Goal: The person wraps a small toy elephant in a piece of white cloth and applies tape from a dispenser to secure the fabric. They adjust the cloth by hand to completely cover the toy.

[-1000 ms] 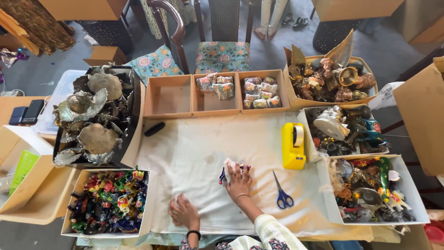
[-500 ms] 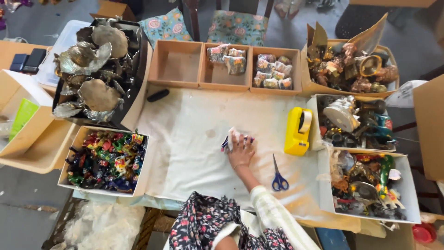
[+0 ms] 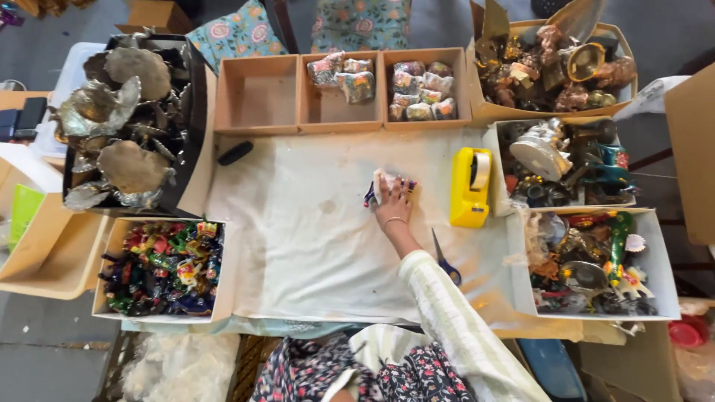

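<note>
On the bench [image 3: 298, 246], mid-sheet: my right hand [image 3: 393, 202] presses down on a small paper-wrapped item [image 3: 382, 184]; the left hand is out of view.

From here I see the grip closed over the wrapped item, fingers curled on its top, a dark bluish piece poking out at its left edge, though what it is I cannot quite tell; since a second ago the left hand has left the sheet and the right has slid further up it, so the wrapping now rests under one hand alone; yellow tape dispenser [image 3: 469, 187] just beside, blue-handled scissors [image 3: 445, 260] near the sleeve.
</note>
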